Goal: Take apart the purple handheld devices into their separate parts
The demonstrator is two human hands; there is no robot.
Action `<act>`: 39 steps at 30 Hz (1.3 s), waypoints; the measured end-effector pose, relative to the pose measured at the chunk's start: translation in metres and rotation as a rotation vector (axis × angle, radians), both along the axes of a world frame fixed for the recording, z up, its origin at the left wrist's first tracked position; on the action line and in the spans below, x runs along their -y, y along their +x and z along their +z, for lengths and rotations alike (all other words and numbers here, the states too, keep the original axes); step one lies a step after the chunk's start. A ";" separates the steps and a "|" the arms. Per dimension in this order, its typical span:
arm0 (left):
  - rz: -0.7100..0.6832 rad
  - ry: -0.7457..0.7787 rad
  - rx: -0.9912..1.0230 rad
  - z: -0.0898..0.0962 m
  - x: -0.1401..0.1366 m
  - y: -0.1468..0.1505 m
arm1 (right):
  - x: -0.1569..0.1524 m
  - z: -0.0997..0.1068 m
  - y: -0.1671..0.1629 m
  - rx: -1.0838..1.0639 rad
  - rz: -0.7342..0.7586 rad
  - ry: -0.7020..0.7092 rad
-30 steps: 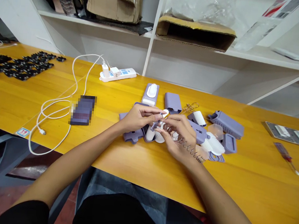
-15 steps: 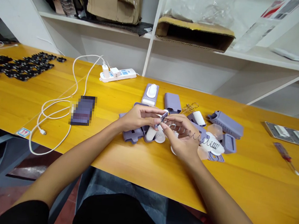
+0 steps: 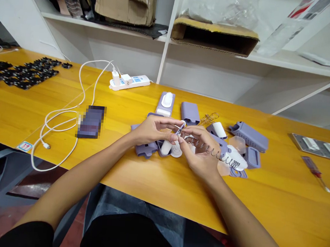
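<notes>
My left hand [image 3: 156, 132] pinches a small flat purple piece [image 3: 180, 129] between thumb and fingers, held above the heap of parts. Against that piece is my right hand [image 3: 204, 153], its thumb and fingers closed on the near end of a long metal coil spring [image 3: 218, 155]. The spring runs out across the right hand toward the right. How spring and piece meet is hidden by the fingertips. Under and beside the hands lie purple housings [image 3: 146, 149], a white cylinder [image 3: 166, 148] and a round white disc [image 3: 176, 150].
Behind stand a purple case [image 3: 190, 113] and a bundle of thin springs [image 3: 209, 118]. A perforated purple case [image 3: 249, 137] lies right, with a screwdriver [image 3: 315, 171] and metal plate [image 3: 317, 147] farther out. To the left are a phone [image 3: 90, 122], white cable [image 3: 43, 129] and power strip [image 3: 131, 82].
The small purple piece has turned slightly between the fingertips, and the spring's free end has dipped a little. Both hands stay almost in place.
</notes>
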State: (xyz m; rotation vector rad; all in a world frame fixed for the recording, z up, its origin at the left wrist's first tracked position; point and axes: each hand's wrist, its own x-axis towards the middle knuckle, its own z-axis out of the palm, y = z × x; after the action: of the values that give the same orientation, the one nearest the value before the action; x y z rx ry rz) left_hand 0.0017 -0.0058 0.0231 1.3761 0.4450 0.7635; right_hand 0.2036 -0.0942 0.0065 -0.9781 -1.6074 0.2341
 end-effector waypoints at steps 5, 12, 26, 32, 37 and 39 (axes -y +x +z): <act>0.007 0.014 0.024 -0.004 -0.002 0.002 | 0.000 -0.002 0.001 -0.001 -0.006 0.006; -0.065 0.016 0.035 -0.003 -0.003 0.002 | -0.001 -0.007 0.003 -0.092 0.029 -0.056; 0.012 0.009 0.020 -0.002 0.006 0.005 | 0.006 0.001 -0.005 -0.007 -0.006 0.018; -0.005 0.019 0.035 0.002 0.008 0.008 | 0.009 0.002 -0.008 -0.021 0.026 0.046; 0.044 0.059 0.016 0.005 0.009 0.009 | 0.007 -0.002 -0.003 0.034 0.029 0.094; 0.051 0.063 0.011 0.006 0.010 0.009 | 0.007 -0.004 -0.002 0.055 0.021 0.137</act>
State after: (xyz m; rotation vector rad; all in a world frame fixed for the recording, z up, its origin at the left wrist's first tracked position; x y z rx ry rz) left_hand 0.0109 -0.0156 0.0288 1.4230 0.4519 0.8331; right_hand 0.2021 -0.1011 0.0026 -0.8686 -1.6620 0.1105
